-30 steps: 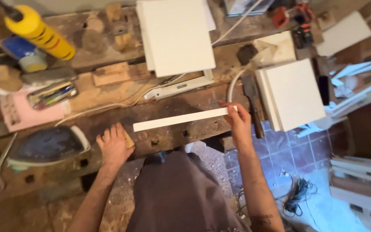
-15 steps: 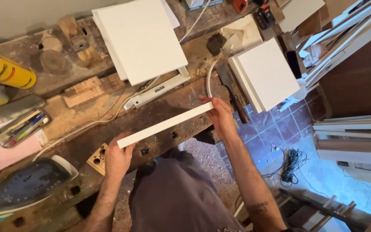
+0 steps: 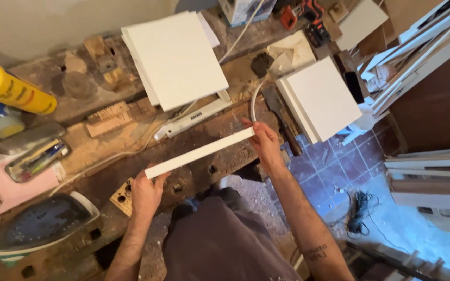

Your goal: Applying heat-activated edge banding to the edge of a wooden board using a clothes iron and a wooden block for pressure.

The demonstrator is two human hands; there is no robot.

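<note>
A long narrow white strip of board (image 3: 199,152) is held up above a worn wooden workbench (image 3: 131,140), slanting from lower left to upper right. My left hand (image 3: 147,191) grips its lower left end. My right hand (image 3: 264,147) holds its upper right end with the fingers around it. The strip is lifted off the bench and shown on edge.
Two stacks of white square panels (image 3: 175,57) (image 3: 321,99) lie on the bench. A yellow can (image 3: 11,91) and an upturned clothes iron (image 3: 40,224) sit at the left. A chisel (image 3: 282,122), a white cord and a red drill (image 3: 300,10) are at the right. White boards (image 3: 423,47) lean far right.
The strip lay on the bench with my hands at its ends; both hands have raised it off the bench and tilted it. My view shifted right.
</note>
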